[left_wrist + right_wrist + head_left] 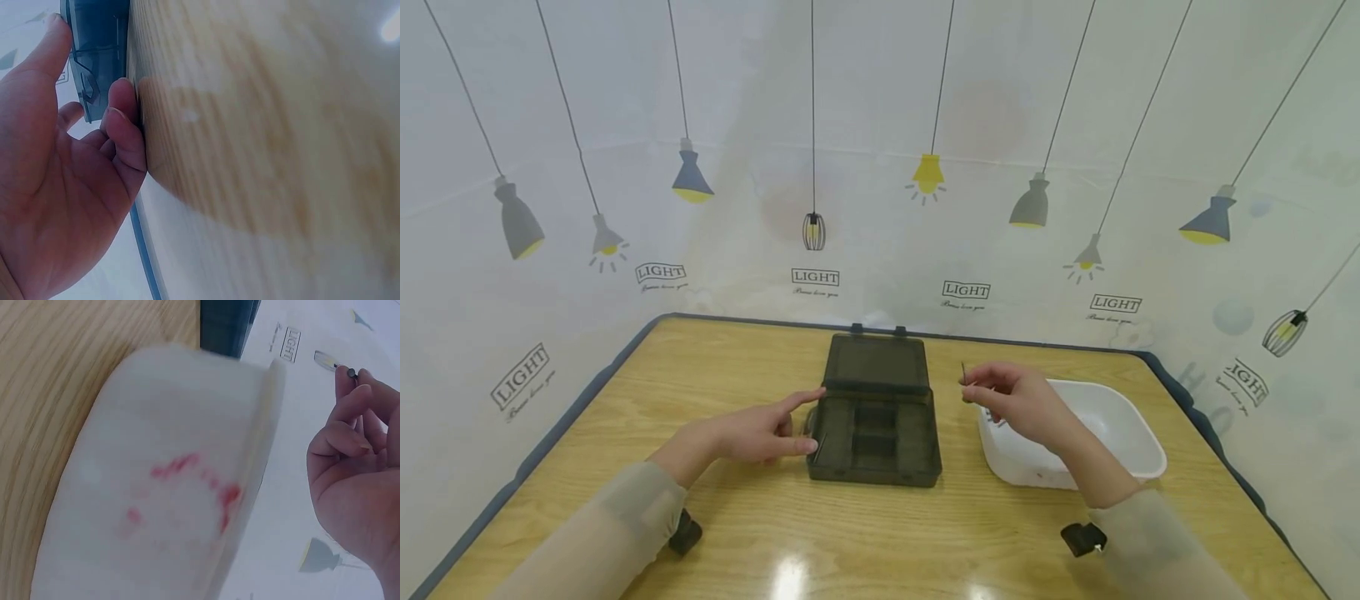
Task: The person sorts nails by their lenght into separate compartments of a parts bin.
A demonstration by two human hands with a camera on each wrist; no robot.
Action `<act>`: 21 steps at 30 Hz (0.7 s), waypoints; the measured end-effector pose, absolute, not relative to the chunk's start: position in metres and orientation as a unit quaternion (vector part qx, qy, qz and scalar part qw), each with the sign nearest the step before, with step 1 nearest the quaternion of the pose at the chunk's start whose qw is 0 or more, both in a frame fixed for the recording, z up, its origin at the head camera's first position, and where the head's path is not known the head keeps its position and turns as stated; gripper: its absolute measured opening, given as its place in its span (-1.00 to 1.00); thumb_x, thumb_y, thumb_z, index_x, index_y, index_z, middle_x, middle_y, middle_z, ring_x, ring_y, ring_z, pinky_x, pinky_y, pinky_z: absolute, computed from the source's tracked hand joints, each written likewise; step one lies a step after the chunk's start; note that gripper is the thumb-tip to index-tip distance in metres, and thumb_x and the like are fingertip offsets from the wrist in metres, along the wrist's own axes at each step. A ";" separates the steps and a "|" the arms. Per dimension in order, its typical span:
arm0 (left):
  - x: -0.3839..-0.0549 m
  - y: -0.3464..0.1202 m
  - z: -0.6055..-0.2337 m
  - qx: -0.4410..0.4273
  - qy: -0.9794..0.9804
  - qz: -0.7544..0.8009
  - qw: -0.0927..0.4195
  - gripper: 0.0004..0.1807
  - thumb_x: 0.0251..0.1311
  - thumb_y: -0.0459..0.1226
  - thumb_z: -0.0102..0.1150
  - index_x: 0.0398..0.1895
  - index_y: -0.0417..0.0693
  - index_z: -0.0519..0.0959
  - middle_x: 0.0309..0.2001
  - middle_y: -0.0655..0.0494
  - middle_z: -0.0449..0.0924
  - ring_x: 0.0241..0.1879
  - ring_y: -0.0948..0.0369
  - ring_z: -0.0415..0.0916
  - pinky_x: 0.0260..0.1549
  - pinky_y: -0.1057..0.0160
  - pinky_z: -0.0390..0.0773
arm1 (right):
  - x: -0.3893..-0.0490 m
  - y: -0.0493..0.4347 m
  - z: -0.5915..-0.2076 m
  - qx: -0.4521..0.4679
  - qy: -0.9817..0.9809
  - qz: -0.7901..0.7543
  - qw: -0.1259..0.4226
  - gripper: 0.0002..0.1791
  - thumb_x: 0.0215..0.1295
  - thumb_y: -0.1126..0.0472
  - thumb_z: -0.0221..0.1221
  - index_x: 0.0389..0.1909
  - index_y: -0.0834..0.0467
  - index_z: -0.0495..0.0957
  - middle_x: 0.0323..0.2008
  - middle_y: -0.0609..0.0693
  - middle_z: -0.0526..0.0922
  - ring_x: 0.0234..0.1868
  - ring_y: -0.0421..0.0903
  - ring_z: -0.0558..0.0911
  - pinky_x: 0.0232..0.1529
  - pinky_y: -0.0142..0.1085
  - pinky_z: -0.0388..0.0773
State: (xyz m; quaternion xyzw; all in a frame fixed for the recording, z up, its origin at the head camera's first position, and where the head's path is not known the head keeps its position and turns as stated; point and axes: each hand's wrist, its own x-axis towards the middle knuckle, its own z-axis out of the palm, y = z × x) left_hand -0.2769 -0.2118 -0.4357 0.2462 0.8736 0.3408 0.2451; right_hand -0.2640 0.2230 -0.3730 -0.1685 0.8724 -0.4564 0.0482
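Note:
A dark see-through plastic box sits on the table with its lid swung back. My left hand touches the box's left side, thumb and index finger stretched apart along it, the other fingers bent. One thin dark rod lies inside the box's left compartment, near that thumb. To the right of the box, raised above the white basin's left edge, my right hand pinches a thin dark nail between thumb and fingertips. Its round head shows in the right wrist view.
The white basin stands right of the box, under my right forearm; small dark pieces show at its left end. Red marks are on its outside. A lamp-print sheet rises behind the wooden table.

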 end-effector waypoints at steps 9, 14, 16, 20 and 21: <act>-0.277 -0.211 -0.434 0.252 0.867 0.353 0.245 0.01 0.57 0.13 0.27 0.85 0.37 -0.14 -0.33 -0.01 0.59 -0.45 0.11 0.51 -0.35 0.12 0.55 | -0.267 0.181 -0.386 -0.191 0.856 -0.474 0.079 -0.73 0.60 0.09 0.33 0.09 0.20 0.71 -0.07 0.18 0.83 -0.42 -0.11 0.58 -0.36 -0.25 0.59; -0.278 -0.211 -0.435 0.249 0.867 0.353 0.248 0.01 0.56 0.14 0.27 0.84 0.39 -0.13 -0.33 -0.02 0.60 -0.45 0.11 0.51 -0.36 0.12 0.54 | -0.264 0.153 -0.393 -0.200 0.851 -0.475 0.097 -0.75 0.58 0.11 0.35 0.09 0.19 0.72 -0.06 0.24 0.82 -0.44 -0.08 0.60 -0.31 -0.10 0.67; -0.278 -0.211 -0.436 0.248 0.867 0.352 0.249 0.01 0.56 0.16 0.26 0.85 0.39 -0.13 -0.33 -0.01 0.60 -0.45 0.12 0.51 -0.37 0.12 0.55 | -0.264 0.142 -0.395 -0.201 0.849 -0.477 0.104 -0.75 0.57 0.10 0.36 0.07 0.18 0.73 -0.04 0.26 0.82 -0.46 -0.09 0.61 -0.28 -0.03 0.70; -0.280 -0.211 -0.438 0.244 0.870 0.348 0.249 0.02 0.55 0.19 0.26 0.84 0.40 -0.13 -0.34 0.01 0.61 -0.45 0.14 0.51 -0.38 0.13 0.56 | -0.266 0.122 -0.403 -0.192 0.846 -0.483 0.119 -0.77 0.55 0.05 0.38 0.03 0.10 0.75 -0.05 0.22 0.84 -0.51 -0.12 0.63 -0.28 -0.04 0.73; -0.280 -0.211 -0.439 0.243 0.871 0.347 0.249 0.02 0.55 0.19 0.26 0.84 0.41 -0.13 -0.35 0.01 0.61 -0.45 0.14 0.51 -0.38 0.14 0.56 | -0.266 0.118 -0.405 -0.190 0.844 -0.487 0.123 -0.77 0.55 0.04 0.38 0.03 0.10 0.75 -0.06 0.19 0.85 -0.52 -0.13 0.63 -0.29 -0.06 0.73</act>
